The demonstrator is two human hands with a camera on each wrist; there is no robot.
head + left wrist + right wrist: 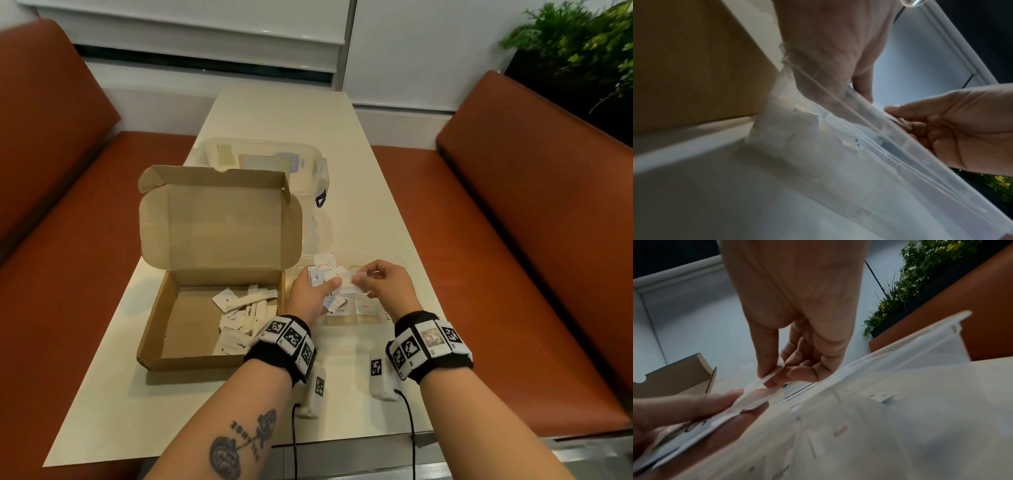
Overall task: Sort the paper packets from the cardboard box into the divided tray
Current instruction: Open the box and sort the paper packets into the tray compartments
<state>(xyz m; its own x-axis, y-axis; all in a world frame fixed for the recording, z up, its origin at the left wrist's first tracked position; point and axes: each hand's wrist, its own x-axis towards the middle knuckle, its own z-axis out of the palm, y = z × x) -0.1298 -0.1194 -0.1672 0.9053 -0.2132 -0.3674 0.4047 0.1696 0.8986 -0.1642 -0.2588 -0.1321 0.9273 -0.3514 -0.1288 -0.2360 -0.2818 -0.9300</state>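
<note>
Booth table (342,137); open box (191,329) beside clear tray (890,363); packets (329,279) fanned, gripped by left hand (310,294); one packet (768,379) pinched by right hand (387,284).

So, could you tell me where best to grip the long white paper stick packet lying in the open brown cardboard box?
Pinch the long white paper stick packet across its narrow middle, coming straight down from above. It lies flat atop other packets, and the open brown cardboard box walls block any sideways approach.
</note>
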